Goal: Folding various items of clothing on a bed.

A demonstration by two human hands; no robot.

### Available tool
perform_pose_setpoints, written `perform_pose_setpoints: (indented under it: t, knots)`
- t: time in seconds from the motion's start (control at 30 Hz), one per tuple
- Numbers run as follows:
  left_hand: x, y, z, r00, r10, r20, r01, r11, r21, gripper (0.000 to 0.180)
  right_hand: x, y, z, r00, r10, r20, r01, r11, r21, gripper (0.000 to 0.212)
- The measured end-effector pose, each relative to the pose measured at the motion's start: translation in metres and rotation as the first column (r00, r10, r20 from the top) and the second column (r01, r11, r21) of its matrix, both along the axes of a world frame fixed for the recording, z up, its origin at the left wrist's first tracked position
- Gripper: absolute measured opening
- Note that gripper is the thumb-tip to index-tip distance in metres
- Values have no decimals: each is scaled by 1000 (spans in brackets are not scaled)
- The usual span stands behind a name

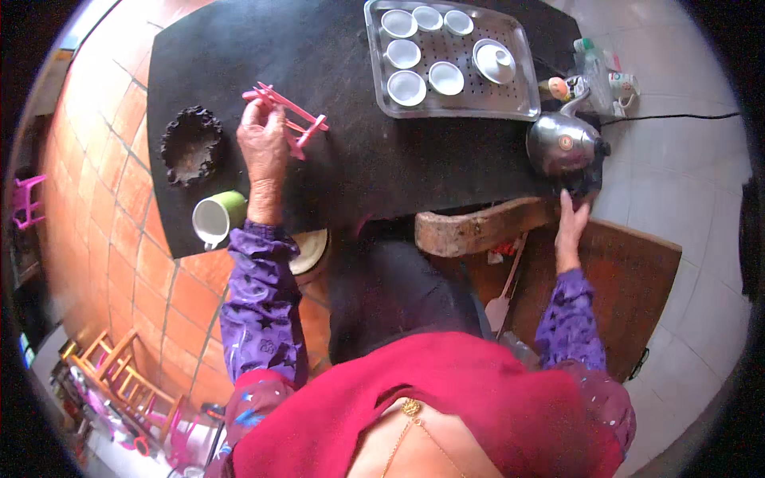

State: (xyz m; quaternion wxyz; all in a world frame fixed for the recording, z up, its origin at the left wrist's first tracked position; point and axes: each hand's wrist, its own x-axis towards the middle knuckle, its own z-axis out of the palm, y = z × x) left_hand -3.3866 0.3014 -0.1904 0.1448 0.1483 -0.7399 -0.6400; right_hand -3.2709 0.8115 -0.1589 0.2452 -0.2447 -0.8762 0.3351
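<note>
My left hand [263,151] is closed on a pink plastic frame [301,110] made of thin crossing bars, over the left part of the dark table [343,175]. The fingertips are partly hidden behind the back of the hand. At the table's right edge, my right hand [571,229] has its fingers stretched out, just below a metal kettle [550,147] and by its black base [586,182]. Whether those fingertips touch the base I cannot tell. A green mug [233,209] with a white inside is beside my left wrist.
A perforated metal tray [430,72] bears several white cups [404,54] and a lidded white bowl [495,61]. Left of my left hand is a dark, jagged-rimmed bowl [191,147]. Bottles [594,68] crowd the right edge. A curved wooden piece [478,227] juts near my lap.
</note>
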Motion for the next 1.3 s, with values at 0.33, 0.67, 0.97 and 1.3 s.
perform_pose_setpoints:
  t: [0.33,0.67,0.97,1.3]
  knots:
    - [-44,-51,-39,979,-114,-167,111,993,-27,26,10,-64,-53,772,600,211,-610,792,-19,12]
    - [29,23,-11,860,167,-482,-431,742,-514,33,16,-52,-60,656,754,-7,-753,654,-74,9]
    - [3,126,-42,953,-302,-21,277,841,465,30,-110,-93,-39,494,870,0,-728,413,546,32]
    - [0,156,-53,999,36,26,-42,955,294,29,-145,-82,-47,534,823,193,-791,406,458,19]
